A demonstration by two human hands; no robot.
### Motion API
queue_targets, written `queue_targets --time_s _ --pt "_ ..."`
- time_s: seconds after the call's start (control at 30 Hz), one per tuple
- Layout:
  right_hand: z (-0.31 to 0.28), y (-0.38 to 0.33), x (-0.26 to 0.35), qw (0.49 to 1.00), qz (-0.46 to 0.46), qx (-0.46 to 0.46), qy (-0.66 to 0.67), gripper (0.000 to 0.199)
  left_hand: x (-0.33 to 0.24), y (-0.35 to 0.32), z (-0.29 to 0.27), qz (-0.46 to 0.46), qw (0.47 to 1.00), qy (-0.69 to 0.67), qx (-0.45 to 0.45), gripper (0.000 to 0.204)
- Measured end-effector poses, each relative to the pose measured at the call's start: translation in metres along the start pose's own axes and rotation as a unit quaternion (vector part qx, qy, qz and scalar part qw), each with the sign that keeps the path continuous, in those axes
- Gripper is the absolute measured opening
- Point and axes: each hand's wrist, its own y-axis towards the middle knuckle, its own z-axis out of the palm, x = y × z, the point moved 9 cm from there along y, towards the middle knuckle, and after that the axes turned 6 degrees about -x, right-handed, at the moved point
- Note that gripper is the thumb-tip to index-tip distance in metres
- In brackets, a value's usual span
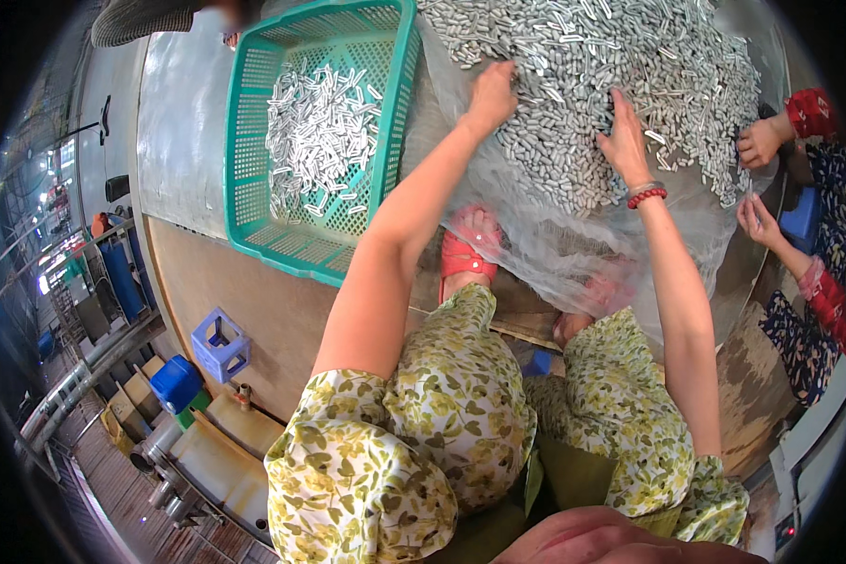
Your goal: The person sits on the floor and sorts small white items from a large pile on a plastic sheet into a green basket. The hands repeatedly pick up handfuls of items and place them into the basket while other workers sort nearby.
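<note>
A big heap of small silver metal cylinders (620,66) lies on a clear plastic sheet (545,235) in front of me. My left hand (492,94) reaches into the heap's left edge, fingers curled among the pieces. Spread flat on the heap's near side is my right hand (625,136), with a red bead bracelet and a metal bangle at the wrist. A green plastic basket (254,197) at the left holds several of the same cylinders (324,132). Whether either hand grips pieces is hidden.
Another person's two hands (759,179) in red patterned sleeves work at the heap's right edge. My foot in a red sandal (465,249) rests under the sheet. A blue crate (221,343) and a blue canister (174,383) stand at lower left.
</note>
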Motion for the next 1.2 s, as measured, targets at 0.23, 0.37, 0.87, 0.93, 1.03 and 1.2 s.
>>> queue_targets --time_s 0.23,0.37,0.87,0.93,1.03,1.2 --pt "-0.005 -0.017 0.012 0.998 -0.010 -0.002 0.056 0.060 -0.081 -0.040 0.045 0.055 0.985 -0.142 0.084 0.056" --pt "0.000 -0.035 0.000 0.858 0.221 0.106 0.451 0.041 -0.092 -0.047 0.025 -0.003 0.973 -0.176 0.148 0.050" --pt "-0.032 -0.033 0.034 0.890 0.190 0.101 0.402 0.036 -0.081 -0.049 0.004 0.010 0.973 -0.135 0.187 0.028" --pt "-0.026 -0.027 0.028 0.947 0.138 0.107 0.269 0.042 -0.079 -0.048 0.006 -0.037 0.966 -0.168 0.193 0.027" --pt "-0.030 -0.024 0.064 0.987 -0.145 0.006 -0.062 0.042 -0.078 -0.043 0.002 -0.064 0.966 -0.192 0.158 0.031" --pt "-0.007 -0.028 0.051 0.989 -0.059 0.091 -0.104 0.024 -0.084 -0.039 -0.010 -0.016 0.967 -0.211 0.139 0.045"
